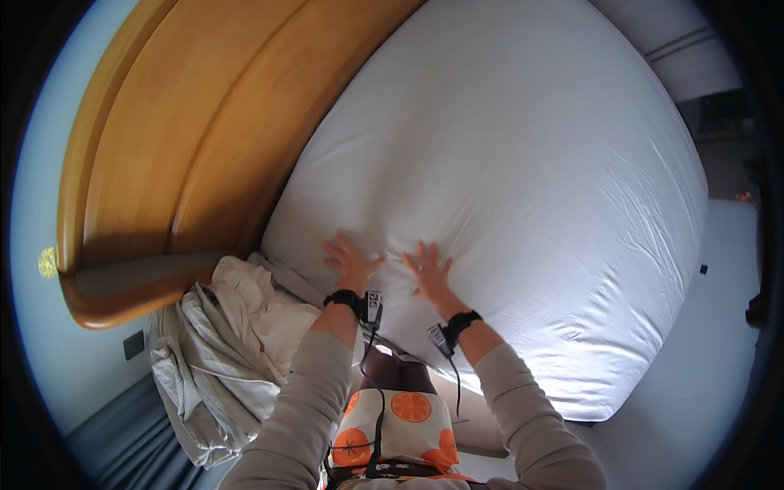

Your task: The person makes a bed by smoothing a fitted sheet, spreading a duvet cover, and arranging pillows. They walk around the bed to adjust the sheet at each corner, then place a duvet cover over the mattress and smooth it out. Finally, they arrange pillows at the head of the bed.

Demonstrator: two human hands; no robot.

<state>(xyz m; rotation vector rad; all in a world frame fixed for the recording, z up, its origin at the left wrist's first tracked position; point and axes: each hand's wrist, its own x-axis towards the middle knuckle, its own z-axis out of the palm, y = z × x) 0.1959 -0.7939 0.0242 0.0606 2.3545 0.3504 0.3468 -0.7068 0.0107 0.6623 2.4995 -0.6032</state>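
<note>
A white fitted sheet (490, 159) covers a mattress and lies mostly smooth, with wrinkles toward the right side and the near right corner. Flat on the near edge of the sheet rests my left hand (350, 262), its fingers apart. My right hand (429, 269) touches the sheet a short way to the right, fingers likewise spread. Neither hand holds anything. Small creases run in the fabric between and around the fingers. Each wrist wears a black strap with a small cabled device that bears writing.
A curved wooden headboard (202, 122) borders the bed on the left. Crumpled beige bedding (245, 343) is heaped near its lower end. Dark curtain fabric (135, 435) hangs at lower left, below a dark wall plate (133, 345). Pale floor (692, 343) shows at right.
</note>
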